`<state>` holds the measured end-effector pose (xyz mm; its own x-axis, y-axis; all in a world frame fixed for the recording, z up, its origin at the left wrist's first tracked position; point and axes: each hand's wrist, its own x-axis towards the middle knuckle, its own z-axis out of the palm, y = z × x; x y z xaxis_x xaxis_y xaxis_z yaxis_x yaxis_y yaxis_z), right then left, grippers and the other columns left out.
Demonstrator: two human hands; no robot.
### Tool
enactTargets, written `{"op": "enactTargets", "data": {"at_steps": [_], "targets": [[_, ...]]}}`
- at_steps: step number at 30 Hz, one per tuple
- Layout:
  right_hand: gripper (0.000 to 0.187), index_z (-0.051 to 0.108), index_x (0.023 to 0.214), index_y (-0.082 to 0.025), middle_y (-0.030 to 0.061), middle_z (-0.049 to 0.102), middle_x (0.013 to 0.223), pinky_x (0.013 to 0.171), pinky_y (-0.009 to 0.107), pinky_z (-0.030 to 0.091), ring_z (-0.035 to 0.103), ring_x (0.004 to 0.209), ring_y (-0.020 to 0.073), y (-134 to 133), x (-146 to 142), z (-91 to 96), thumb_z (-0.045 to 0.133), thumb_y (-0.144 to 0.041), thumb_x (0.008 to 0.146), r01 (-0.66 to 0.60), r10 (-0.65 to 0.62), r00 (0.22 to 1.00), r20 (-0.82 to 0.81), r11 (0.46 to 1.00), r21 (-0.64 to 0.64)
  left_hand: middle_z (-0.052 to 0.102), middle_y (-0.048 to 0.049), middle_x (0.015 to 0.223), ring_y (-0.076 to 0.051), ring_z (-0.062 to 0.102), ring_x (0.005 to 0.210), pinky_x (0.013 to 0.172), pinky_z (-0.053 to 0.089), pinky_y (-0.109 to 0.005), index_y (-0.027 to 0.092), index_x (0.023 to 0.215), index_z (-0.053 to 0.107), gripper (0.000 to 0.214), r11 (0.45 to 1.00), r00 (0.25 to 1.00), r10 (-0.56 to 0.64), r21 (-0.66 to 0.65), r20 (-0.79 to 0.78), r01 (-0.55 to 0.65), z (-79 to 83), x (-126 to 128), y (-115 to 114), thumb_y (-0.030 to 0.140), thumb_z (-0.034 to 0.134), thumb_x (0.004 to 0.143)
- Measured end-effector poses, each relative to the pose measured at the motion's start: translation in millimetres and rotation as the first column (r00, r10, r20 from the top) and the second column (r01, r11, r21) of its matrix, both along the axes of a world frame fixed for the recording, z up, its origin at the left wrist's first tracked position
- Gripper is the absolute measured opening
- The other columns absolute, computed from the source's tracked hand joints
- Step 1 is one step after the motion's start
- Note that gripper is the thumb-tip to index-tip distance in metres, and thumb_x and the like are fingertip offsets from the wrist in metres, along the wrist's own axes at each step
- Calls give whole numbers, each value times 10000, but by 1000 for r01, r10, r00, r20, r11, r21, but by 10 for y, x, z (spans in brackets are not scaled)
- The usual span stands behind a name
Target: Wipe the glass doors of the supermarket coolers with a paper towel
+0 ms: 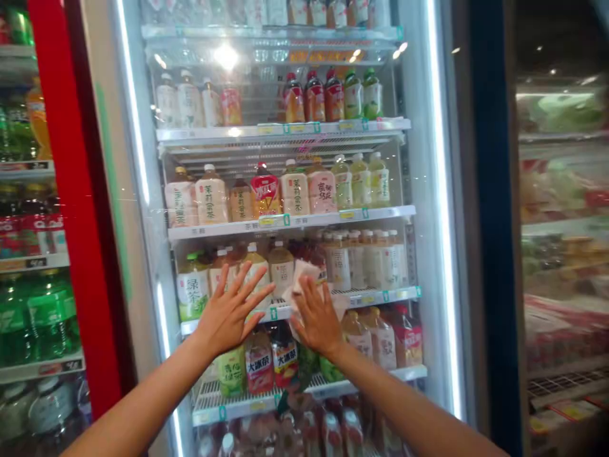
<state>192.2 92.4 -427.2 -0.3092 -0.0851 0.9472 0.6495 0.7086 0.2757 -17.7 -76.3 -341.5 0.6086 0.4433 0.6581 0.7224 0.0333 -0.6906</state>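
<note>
My left hand lies flat on the glass door of a drinks fridge, fingers spread and holding nothing. Just to its right, my right hand presses a white cloth against the same glass, fingers stretched over it. Both hands sit at the height of the third shelf, in front of tea bottles. A green-labelled bottle stands behind the glass, left of my left hand.
The fridge holds several shelves of bottled drinks, lit by bright vertical light strips. A red-framed cooler with green bottles stands to the left. A dark door frame and blurred chilled shelves are on the right.
</note>
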Motion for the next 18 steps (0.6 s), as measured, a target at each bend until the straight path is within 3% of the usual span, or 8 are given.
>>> {"op": "enactTargets", "data": {"at_steps": [2,6,8,10,13,15,16,18], "targets": [[500,451,1506,-158,137,276,1698,1308,541,66,18,1618,236,-149,-231,44,431,-342,1042,-34,29,994,102,998,47,262,-20,1705,-308,114,1606,1310,-24,-577,353,1609,280,735,1000,999,21,11,38,-22,-64,-181,-132,551,544,952],[463,472,1492,-144,134,259,1704,1308,539,65,-14,1618,225,-232,-692,883,392,-293,1060,-14,10,997,79,999,44,239,-30,1711,-318,95,1607,1303,-28,-584,342,1612,271,737,998,990,18,61,139,-27,-112,-439,-249,525,551,955],[488,446,1517,-129,139,214,1717,1307,556,69,-21,1618,243,-310,-917,1125,392,-280,1056,13,-13,1000,16,1000,2,219,-37,1716,-321,82,1609,1302,-30,-583,335,1613,274,729,995,978,4,98,211,-25,-152,-513,-264,512,549,961],[498,453,1513,-111,152,193,1719,1306,569,55,-24,1617,265,-431,-1079,981,412,-273,1044,19,-19,1000,1,1000,-23,212,-44,1717,-324,79,1609,1302,-21,-586,333,1612,278,723,992,958,-15,127,286,-22,-242,-566,-276,498,550,963],[449,543,1431,-112,159,258,1699,1307,561,6,2,1618,278,-583,-1136,367,448,-297,1033,-45,35,985,168,997,55,241,-48,1709,-317,89,1609,1306,-6,-575,329,1608,292,722,989,933,-51,147,357,-2,-432,-639,-310,484,565,959],[410,595,1376,-156,116,332,1678,1319,513,12,56,1617,249,-611,-1083,155,468,-340,1032,-100,59,952,301,988,121,271,-41,1701,-307,101,1608,1310,-7,-562,330,1603,308,722,989,928,-67,150,367,12,-512,-685,-342,485,578,952],[408,598,1375,-170,99,351,1671,1322,495,29,75,1616,234,-601,-1054,194,469,-353,1033,-124,65,933,353,981,148,281,-39,1698,-304,105,1608,1311,-10,-559,329,1601,312,721,988,928,-75,153,366,19,-514,-702,-358,482,582,951],[434,562,1422,-169,98,338,1677,1322,499,76,77,1615,227,-556,-1031,539,456,-350,1042,-138,65,921,383,977,165,272,-42,1702,-303,98,1609,1310,-13,-564,319,1606,300,721,985,927,-95,166,362,36,-427,-700,-374,450,583,956]]}}
